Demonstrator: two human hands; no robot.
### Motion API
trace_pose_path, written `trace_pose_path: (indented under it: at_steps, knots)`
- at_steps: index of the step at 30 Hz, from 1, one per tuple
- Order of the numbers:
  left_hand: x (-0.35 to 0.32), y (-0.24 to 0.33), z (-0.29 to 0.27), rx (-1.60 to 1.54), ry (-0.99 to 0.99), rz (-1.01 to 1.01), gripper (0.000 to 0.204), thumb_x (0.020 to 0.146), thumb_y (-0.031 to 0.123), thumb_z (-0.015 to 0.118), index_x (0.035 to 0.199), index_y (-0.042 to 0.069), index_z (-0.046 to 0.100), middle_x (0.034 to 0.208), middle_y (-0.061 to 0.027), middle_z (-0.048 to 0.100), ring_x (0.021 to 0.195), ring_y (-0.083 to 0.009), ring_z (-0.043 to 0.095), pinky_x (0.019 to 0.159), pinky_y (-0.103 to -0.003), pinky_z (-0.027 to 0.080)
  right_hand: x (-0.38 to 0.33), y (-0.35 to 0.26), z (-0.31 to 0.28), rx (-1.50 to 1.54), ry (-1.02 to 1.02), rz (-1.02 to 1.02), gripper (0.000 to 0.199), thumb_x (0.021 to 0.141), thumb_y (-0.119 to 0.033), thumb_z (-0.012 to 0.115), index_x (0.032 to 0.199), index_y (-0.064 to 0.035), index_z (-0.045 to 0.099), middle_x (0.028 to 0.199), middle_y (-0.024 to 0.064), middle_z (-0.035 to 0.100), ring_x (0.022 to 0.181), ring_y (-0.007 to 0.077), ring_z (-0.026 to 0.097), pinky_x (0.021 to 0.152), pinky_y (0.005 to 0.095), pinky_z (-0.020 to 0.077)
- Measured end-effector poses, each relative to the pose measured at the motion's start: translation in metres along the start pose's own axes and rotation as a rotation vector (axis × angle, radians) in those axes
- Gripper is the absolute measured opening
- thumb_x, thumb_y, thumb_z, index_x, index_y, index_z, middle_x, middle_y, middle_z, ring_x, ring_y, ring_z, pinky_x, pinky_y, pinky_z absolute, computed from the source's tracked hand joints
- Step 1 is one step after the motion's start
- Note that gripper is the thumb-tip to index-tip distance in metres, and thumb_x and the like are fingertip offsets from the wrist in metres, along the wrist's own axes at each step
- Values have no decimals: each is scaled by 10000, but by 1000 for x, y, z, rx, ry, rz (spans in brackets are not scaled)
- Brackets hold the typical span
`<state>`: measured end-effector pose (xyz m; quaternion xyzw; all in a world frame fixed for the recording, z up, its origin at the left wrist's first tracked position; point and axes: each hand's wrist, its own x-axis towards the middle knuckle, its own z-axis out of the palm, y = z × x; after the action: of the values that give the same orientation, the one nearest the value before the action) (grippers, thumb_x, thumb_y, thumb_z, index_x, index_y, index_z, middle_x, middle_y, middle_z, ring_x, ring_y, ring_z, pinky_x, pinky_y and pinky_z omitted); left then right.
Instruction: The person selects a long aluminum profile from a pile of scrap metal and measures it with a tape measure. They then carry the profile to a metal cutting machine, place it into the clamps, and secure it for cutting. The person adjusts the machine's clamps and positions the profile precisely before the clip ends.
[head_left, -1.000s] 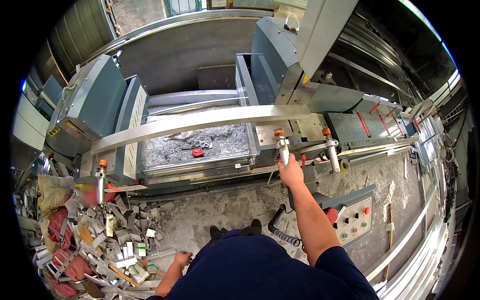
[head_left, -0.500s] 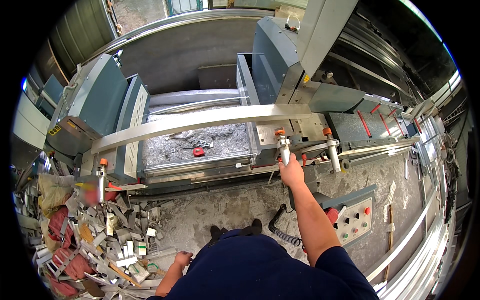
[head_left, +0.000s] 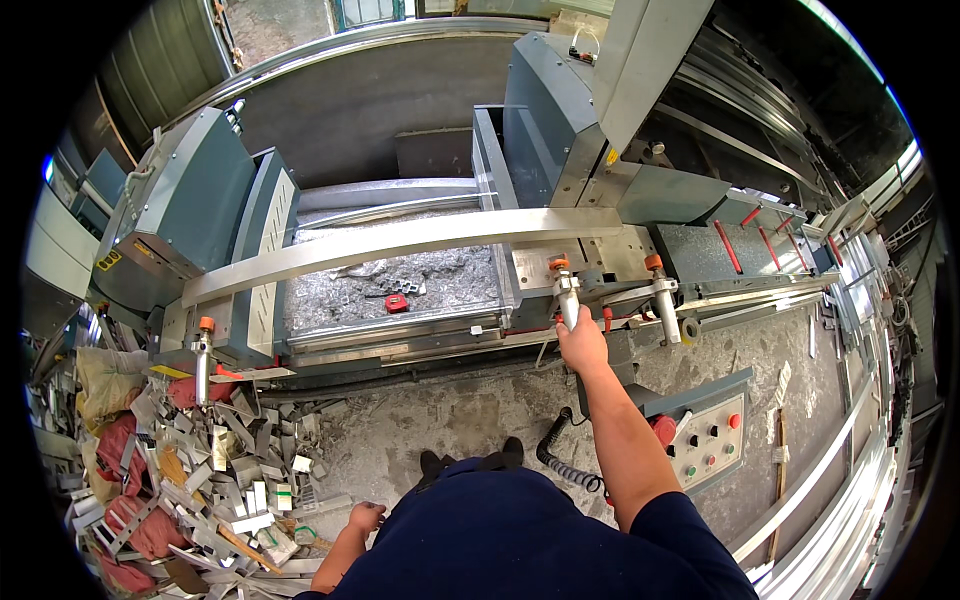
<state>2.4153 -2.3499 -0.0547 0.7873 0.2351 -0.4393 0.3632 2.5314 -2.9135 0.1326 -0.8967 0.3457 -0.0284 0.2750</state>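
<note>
Head view, near to far: our left hand [head_left: 366, 517] hangs loosely curled and holds nothing above the heap of silver metal offcuts [head_left: 215, 500]. Farther off, our right hand [head_left: 582, 342] is clenched on the upright silver clamp lever with an orange knob [head_left: 566, 293]. Beyond it, the long silver aluminium profile [head_left: 400, 243] lies left to right.

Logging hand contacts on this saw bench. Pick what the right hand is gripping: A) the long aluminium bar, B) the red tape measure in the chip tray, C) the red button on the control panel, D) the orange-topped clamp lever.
D: the right hand wraps the upright shaft of the orange-topped clamp lever, below the long aluminium bar and away from the control panel.
</note>
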Motion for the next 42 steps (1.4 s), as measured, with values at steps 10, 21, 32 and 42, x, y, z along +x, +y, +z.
trace_pose_path:
  at_steps: [10, 21, 32, 42]
  knots:
    - [-26, 105, -29, 243, 400, 626, 671, 830, 202, 723, 1420, 69, 432, 863, -135, 647, 787, -286, 642, 741, -403, 520, 3, 0, 2, -41, 6, -24, 556, 891, -311, 650, 1299, -18, 413, 1077, 267, 657, 987, 444, 642, 850, 516, 506]
    - [-394, 339, -77, 117, 484, 1903, 438, 747, 397, 849, 925, 68, 621, 809, -46, 631, 744, -207, 633, 768, -412, 552, 13, 9, 20, -1, 52, -147, 492, 884, -280, 662, 1243, 1, 478, 1047, 299, 654, 985, 470, 634, 833, 523, 500]
    - [-417, 352, -59, -84, 389, 1786, 191, 697, 170, 800, 786, 114, 640, 716, -11, 605, 731, -243, 685, 550, -334, 533, 8, 8, 14, 6, 65, -125, 475, 889, -277, 650, 1230, 7, 480, 1070, 292, 643, 1013, 475, 612, 843, 516, 483]
    - [-393, 381, -30, -595, 595, 2080, 314, 656, 15, 811, 642, 88, 506, 647, -40, 443, 512, -206, 498, 471, -305, 364, 10, 7, 19, 10, 50, -136, 482, 884, -272, 660, 1239, 6, 488, 1068, 277, 647, 996, 457, 629, 832, 492, 492]
